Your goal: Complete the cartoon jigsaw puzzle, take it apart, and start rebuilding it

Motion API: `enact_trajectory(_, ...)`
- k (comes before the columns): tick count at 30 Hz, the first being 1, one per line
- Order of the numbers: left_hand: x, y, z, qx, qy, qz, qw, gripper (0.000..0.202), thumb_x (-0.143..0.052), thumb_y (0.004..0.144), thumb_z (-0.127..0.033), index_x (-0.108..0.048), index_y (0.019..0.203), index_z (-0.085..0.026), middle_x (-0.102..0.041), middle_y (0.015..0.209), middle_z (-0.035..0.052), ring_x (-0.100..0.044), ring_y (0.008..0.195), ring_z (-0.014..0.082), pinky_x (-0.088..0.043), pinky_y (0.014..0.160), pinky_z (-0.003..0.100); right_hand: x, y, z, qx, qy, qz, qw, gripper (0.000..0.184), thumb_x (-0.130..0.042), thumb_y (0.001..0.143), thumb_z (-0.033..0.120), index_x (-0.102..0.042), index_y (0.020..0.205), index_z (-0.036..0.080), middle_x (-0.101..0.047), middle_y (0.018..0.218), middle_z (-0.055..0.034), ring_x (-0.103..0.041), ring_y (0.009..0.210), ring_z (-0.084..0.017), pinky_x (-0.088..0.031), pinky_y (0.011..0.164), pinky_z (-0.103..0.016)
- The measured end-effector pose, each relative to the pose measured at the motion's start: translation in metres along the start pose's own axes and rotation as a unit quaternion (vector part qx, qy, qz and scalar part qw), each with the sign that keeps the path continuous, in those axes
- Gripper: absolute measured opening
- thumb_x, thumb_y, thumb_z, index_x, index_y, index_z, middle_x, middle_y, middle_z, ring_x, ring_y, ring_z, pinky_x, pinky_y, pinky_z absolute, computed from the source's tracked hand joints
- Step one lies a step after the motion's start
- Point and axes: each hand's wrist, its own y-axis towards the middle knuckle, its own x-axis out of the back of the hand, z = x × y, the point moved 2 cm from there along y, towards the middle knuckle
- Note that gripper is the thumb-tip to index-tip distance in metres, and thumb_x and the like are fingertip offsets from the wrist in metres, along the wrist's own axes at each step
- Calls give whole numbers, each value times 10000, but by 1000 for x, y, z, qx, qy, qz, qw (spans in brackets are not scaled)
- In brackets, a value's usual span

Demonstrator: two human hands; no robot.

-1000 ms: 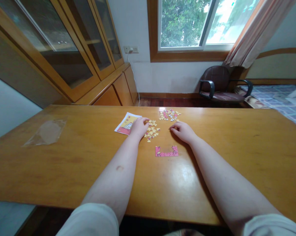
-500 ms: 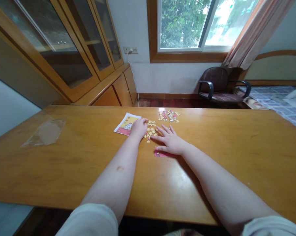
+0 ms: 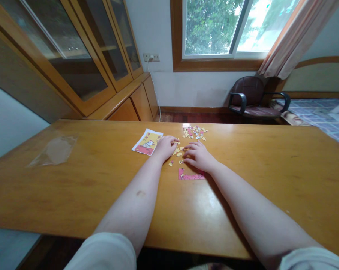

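Observation:
My left hand (image 3: 166,147) rests palm down on the wooden table (image 3: 74,180), its fingers on a pile of small yellow puzzle pieces (image 3: 177,153). My right hand (image 3: 199,155) lies on the right side of the same pile, fingers spread and slightly curled over the pieces. Just below it sits a partly joined pink puzzle strip (image 3: 189,175). A second pile of loose pink and yellow pieces (image 3: 194,132) lies farther back. A picture card (image 3: 147,141) in yellow and red lies left of my left hand.
A clear plastic bag (image 3: 54,150) lies at the table's left. A wooden cabinet with glass doors (image 3: 82,63) stands along the left wall. A dark armchair (image 3: 252,98) stands under the window beyond the table.
My right hand moved left from the open table onto the yellow pile, first flat and spread, now slightly curled. My left hand shifted a little right, and the yellow pieces are pushed closer together.

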Motion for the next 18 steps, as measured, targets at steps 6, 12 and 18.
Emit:
enact_trajectory(6,-1,-3,-7,-54,3,9,998,201,-530,824,-233,-702,928,-215,-691,991,28,-579,998,200,-428,944,344,-4,1,2,32,-36,29,998,188,-617,833,383,-720,988,356,-592,1243,-12,-400,1234,-292,-177,1078,-595)
enact_trajectory(12,-1,-3,-12,-51,5,16,999,207,-517,834,-227,-701,927,-210,-694,994,29,-582,1001,199,-430,943,343,1,1,0,32,-27,21,999,172,-591,853,307,-729,955,322,-627,1185,-21,-441,1191,-264,-186,1081,-572)
enact_trajectory(18,-3,-2,-8,-35,-1,1,999,215,-510,834,-224,-704,925,-204,-698,982,31,-588,987,199,-439,939,339,-2,1,6,47,-12,36,998,166,-631,823,358,-725,953,318,-626,1172,-33,-456,1164,-253,-207,1072,-556)
